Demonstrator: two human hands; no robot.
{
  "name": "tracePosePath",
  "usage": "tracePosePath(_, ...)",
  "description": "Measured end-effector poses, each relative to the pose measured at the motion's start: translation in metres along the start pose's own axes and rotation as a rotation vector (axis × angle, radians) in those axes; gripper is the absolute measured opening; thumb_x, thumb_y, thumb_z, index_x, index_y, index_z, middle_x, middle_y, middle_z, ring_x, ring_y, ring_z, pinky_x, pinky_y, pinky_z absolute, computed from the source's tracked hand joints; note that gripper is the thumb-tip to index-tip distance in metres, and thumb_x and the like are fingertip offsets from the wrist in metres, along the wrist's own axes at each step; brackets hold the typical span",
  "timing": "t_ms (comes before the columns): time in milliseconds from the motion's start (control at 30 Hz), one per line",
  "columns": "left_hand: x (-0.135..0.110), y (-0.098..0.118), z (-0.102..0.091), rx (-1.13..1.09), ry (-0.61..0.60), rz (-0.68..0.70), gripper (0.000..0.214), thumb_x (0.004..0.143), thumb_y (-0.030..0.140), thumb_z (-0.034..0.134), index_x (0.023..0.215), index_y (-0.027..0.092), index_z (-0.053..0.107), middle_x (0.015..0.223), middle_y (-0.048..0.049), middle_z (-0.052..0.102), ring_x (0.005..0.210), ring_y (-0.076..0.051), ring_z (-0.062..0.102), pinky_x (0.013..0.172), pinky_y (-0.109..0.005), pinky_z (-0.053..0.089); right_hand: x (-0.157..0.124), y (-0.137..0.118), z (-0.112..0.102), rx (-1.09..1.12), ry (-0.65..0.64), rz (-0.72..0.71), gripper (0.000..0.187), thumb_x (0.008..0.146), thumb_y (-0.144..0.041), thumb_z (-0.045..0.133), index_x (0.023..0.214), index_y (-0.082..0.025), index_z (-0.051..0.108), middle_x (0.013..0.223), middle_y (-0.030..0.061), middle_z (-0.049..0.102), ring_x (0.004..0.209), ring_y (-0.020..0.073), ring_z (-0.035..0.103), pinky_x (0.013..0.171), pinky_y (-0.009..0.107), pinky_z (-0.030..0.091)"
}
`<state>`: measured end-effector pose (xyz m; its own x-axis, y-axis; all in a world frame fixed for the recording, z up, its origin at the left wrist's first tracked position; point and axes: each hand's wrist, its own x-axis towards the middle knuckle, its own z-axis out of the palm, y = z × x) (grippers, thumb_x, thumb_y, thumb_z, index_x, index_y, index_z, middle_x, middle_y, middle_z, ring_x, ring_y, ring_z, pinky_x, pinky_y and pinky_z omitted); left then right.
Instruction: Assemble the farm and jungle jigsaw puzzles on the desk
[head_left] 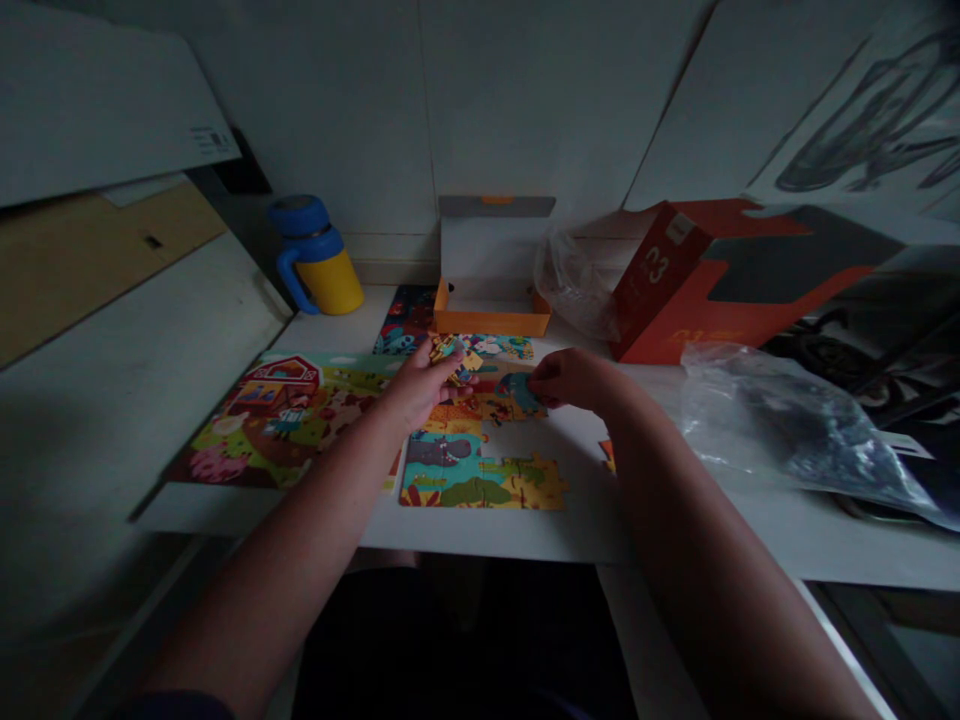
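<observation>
My left hand (426, 388) is closed around several loose puzzle pieces (466, 362), held above the puzzle. The fingers of my right hand (574, 380) are pinched on a puzzle piece with blue on it (527, 390), at the upper right of the puzzle. On the table lies the partly joined jigsaw puzzle (480, 480), with a hippo, a crocodile and orange ground. Bare table shows in a gap at its right side. One loose orange piece (608, 456) lies beside my right forearm, partly hidden by it.
A farm picture (330, 410) lies at the left, partly under my left arm. Behind the puzzle stands an open orange box (491, 320). A blue and yellow flask (319, 260) stands back left. A red box (675, 290) and clear plastic bags (795, 430) occupy the right.
</observation>
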<state>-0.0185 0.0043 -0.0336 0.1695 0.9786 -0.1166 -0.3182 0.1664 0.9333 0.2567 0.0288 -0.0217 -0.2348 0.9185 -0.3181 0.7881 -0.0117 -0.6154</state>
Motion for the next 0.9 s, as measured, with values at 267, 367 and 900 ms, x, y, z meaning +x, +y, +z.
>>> tracePosePath(267, 0.000, 0.000, 0.000, -0.002, 0.012, 0.009, 0.045, 0.082, 0.031, 0.090, 0.113, 0.023, 0.059, 0.107, -0.0043, 0.072, 0.079, -0.021, 0.077, 0.068, -0.035, 0.066, -0.008, -0.013, 0.000, -0.221, 0.040, 0.006, 0.013, 0.087, -0.025, 0.075, 0.074, -0.021, 0.076, 0.066, 0.0031, 0.077, 0.061, 0.0180, 0.071, 0.060, 0.028, 0.049)
tracePosePath(367, 0.000, 0.001, 0.001, -0.011, 0.007, 0.007, 0.045, 0.080, 0.031, 0.091, 0.112, 0.023, 0.059, 0.107, -0.0037, 0.072, 0.078, -0.021, 0.077, 0.067, -0.035, 0.065, -0.010, -0.016, 0.002, -0.224, 0.056, 0.016, 0.007, 0.086, -0.023, 0.074, 0.080, -0.022, 0.077, 0.067, 0.0025, 0.076, 0.059, 0.0175, 0.068, 0.058, 0.029, 0.047)
tracePosePath(900, -0.004, -0.006, 0.007, 0.070, -0.101, 0.028, 0.056, 0.075, 0.021, 0.094, 0.122, 0.024, 0.065, 0.118, -0.0049, 0.073, 0.096, -0.019, 0.072, 0.075, -0.029, 0.063, -0.011, -0.044, 0.034, 0.256, 0.244, -0.243, 0.031, 0.090, -0.053, 0.078, 0.089, -0.022, 0.079, 0.083, 0.0049, 0.079, 0.064, 0.0155, 0.064, 0.058, 0.028, 0.045)
